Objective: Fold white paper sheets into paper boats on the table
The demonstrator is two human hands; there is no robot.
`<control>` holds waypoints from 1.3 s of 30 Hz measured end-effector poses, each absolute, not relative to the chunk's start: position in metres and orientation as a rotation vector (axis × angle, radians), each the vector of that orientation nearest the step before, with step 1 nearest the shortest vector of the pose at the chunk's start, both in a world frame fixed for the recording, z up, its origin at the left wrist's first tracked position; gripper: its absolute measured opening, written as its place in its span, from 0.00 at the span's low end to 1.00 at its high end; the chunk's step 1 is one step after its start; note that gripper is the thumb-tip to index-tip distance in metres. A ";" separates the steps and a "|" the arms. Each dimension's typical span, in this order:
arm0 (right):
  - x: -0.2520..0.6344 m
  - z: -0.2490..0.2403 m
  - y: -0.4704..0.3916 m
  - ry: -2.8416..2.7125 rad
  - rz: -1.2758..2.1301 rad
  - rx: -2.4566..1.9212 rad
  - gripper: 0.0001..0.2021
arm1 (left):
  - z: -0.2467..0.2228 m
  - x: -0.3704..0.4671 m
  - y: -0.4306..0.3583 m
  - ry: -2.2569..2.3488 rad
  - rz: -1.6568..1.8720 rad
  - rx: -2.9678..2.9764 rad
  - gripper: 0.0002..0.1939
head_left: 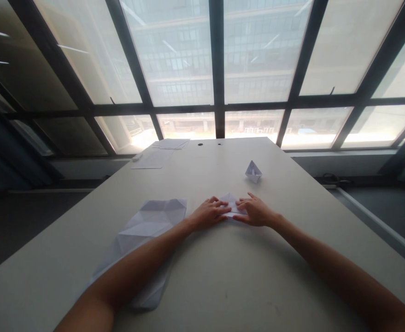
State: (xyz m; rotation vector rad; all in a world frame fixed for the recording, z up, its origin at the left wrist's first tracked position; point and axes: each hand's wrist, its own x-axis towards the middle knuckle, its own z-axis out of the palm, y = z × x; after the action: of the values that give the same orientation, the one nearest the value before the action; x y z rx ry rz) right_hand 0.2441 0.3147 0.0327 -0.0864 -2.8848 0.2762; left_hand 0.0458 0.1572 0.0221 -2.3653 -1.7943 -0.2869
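Note:
A small sheet of white paper (230, 198), folded to a point at its far end, lies on the table between my two hands. My left hand (211, 213) holds its left side, fingers over the top and thumb along the near edge. From the right, my right hand (255, 211) has hold of the other side, with its thumb at the near edge and one finger lifted. The paper's side edges are partly hidden under the fingers. Beyond my right hand, a folded white paper boat (253, 171) stands on the table.
A large creased sheet of paper (154, 219) lies to the left, partly under my left forearm. More white sheets (150, 159) rest at the table's far left, with a small crumpled piece (137, 157) beside them. The white table (216, 170) reaches toward large framed windows (181, 55).

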 end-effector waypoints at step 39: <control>0.232 0.012 0.302 -2.812 0.136 -0.280 0.14 | 0.012 0.044 0.161 -1.866 -0.352 -2.526 0.28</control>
State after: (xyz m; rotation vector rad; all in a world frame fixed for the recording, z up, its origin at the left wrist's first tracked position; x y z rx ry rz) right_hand 0.2317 0.3017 0.0124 -0.2799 -2.8122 0.1363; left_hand 0.0443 0.1608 0.0119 -2.5255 -1.8663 -0.3515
